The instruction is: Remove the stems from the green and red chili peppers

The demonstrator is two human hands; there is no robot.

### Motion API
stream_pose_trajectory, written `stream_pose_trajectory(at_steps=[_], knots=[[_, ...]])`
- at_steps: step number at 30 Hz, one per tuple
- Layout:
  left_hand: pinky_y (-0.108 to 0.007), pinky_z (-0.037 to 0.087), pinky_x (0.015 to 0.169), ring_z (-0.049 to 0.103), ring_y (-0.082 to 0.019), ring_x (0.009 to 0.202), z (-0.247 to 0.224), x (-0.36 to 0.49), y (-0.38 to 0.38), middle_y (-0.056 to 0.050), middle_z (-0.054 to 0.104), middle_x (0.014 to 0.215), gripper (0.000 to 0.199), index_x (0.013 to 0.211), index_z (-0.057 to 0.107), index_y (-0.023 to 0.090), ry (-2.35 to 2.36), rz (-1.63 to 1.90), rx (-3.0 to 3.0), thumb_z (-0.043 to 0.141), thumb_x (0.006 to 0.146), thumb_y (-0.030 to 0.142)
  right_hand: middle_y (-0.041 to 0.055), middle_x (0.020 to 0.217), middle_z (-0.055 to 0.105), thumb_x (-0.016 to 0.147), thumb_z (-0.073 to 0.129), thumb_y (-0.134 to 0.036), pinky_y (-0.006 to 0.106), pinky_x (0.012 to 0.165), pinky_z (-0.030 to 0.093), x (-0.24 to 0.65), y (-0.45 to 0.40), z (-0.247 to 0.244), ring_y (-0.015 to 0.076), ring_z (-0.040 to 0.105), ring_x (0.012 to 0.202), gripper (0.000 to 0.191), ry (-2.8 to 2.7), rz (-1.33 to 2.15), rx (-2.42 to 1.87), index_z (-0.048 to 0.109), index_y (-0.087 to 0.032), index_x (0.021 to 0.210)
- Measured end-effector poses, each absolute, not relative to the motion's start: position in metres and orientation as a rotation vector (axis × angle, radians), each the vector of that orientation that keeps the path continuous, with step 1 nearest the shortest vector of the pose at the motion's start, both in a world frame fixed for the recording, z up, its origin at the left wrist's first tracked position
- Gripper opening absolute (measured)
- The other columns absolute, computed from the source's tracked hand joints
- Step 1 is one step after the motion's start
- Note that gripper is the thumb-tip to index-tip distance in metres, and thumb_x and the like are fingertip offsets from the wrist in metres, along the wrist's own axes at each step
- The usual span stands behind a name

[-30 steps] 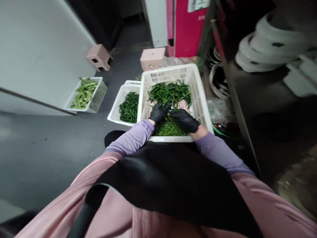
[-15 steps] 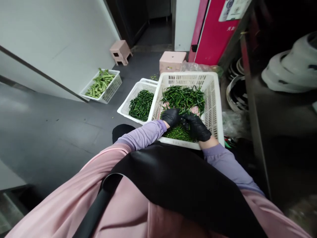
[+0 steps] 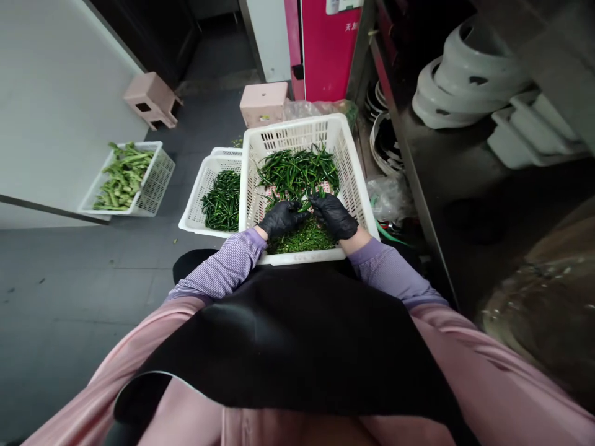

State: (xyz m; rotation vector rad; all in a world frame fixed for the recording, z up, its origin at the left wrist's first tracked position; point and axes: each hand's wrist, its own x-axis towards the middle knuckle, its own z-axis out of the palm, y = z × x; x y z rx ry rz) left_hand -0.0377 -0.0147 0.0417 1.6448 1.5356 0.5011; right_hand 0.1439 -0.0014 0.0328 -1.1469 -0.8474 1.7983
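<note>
Both my hands wear black gloves and work over a large white plastic basket [image 3: 357, 167]. A heap of long thin green chili peppers [image 3: 297, 170] fills its far part. Small green stems [image 3: 307, 238] lie piled in the near part, below my hands. My left hand [image 3: 282, 218] is closed, thumb and fingers pinching a green pepper [image 3: 304, 205]. Close beside it my right hand [image 3: 335, 215] is also closed, with green pepper pieces showing at its fingertips. The fingers partly cover what they hold.
At the left a smaller white basket [image 3: 198, 214] holds more green peppers. Another basket [image 3: 155, 186] with pale green stalks stands by the wall. Two pink stools [image 3: 264, 102] are behind. White containers [image 3: 465, 80] sit on the metal shelf [image 3: 437, 179] at right.
The view has swung to the right. My hands have moved slightly apart, and a green pepper now shows between their fingertips.
</note>
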Motion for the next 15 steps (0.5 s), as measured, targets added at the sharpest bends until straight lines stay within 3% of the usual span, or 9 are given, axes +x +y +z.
stream_pose_trajectory(at_steps=[3,5,8,11,13,15], knots=[[-0.029,0.053,0.072,0.066,-0.019,0.078,0.043,-0.040,-0.018,-0.005,0.077,0.083,0.067,0.091,0.081,0.013,1.445,0.573,1.549,0.081,0.085,0.080,-0.0105,0.053,0.040,0.087,0.092,-0.039,0.024,0.044,0.025,0.144,0.002,0.026,0.0086,0.032,0.047,0.048,-0.865,1.774,-1.146,0.046,-0.028,0.076],[-0.027,0.052,0.070,0.066,-0.018,0.076,0.044,-0.039,-0.020,-0.005,0.076,0.080,0.061,0.087,0.080,0.014,1.433,0.569,1.483,0.081,0.087,0.075,-0.0091,0.057,0.044,0.087,0.091,-0.044,0.025,0.048,0.034,0.141,0.003,0.019,0.0113,0.040,0.052,0.047,-0.931,1.654,-1.168,0.047,-0.028,0.077],[-0.027,0.047,0.063,0.063,-0.017,0.067,0.047,-0.037,-0.020,-0.003,0.067,0.066,0.047,0.078,0.076,0.016,1.568,0.532,1.361,0.087,0.089,0.061,-0.0019,0.076,0.065,0.084,0.092,-0.049,0.032,0.072,0.059,0.137,0.004,0.009,0.0203,0.065,0.079,0.040,-1.128,1.264,-1.195,0.058,-0.028,0.085],[-0.027,0.041,0.057,0.054,-0.015,0.057,0.052,-0.037,-0.018,0.000,0.057,0.057,0.037,0.077,0.073,0.017,1.688,0.644,1.062,0.086,0.095,0.047,0.0064,0.096,0.075,0.089,0.086,-0.048,0.042,0.097,0.063,0.139,0.007,-0.002,0.0287,0.073,0.106,0.030,-1.259,1.037,-1.191,0.066,-0.027,0.094],[-0.024,0.036,0.051,0.045,-0.011,0.049,0.055,-0.039,-0.015,0.002,0.053,0.056,0.033,0.084,0.072,0.017,1.643,0.759,0.829,0.074,0.105,0.042,0.0063,0.087,0.072,0.095,0.076,-0.047,0.041,0.089,0.063,0.144,0.011,-0.009,0.0269,0.072,0.095,0.025,-1.231,1.169,-1.207,0.065,-0.027,0.088],[-0.021,0.031,0.046,0.034,-0.008,0.044,0.056,-0.041,-0.010,0.004,0.050,0.056,0.031,0.090,0.071,0.017,1.546,0.821,0.662,0.065,0.110,0.040,0.0032,0.074,0.065,0.098,0.068,-0.048,0.034,0.069,0.059,0.149,0.014,-0.012,0.0214,0.065,0.073,0.031,-1.162,1.406,-1.213,0.060,-0.027,0.077]])
